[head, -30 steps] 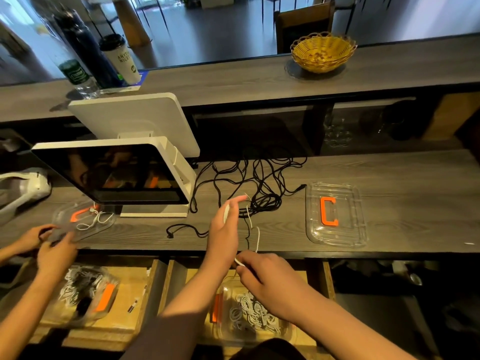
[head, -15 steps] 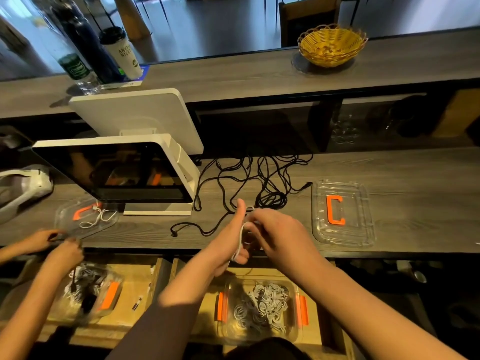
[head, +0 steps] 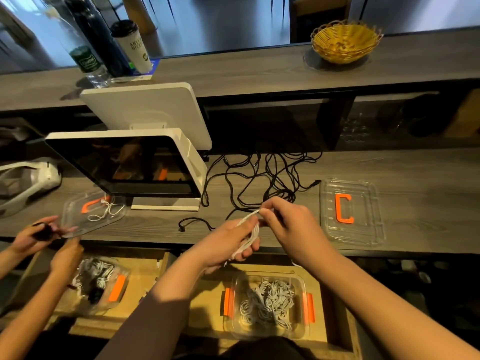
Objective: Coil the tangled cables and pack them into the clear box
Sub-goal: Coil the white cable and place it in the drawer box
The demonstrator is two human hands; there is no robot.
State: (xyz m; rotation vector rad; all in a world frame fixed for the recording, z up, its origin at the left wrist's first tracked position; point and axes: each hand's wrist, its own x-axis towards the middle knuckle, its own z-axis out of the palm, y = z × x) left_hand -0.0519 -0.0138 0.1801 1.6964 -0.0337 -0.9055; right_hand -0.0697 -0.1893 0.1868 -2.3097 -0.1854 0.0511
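Head view is showing my left hand [head: 228,242] gripping a part-wound white cable [head: 249,231], loops bunched in its palm above the surface [head: 415,167] edge. My right hand [head: 285,219] is pinching the free end, feeding it onto the bundle. Below, the clear box [head: 302,279] is sitting open in the drawer, already holding coiled white cables; its lid [head: 350,211] is lying to my right. Risks, as I am judging them: the loops are sitting loosely, so a slackening left grip is likely to let them spring apart. The black cable tangle [head: 259,178] is lying just behind my hands and could snag. A drop might miss the box and land in the drawer.
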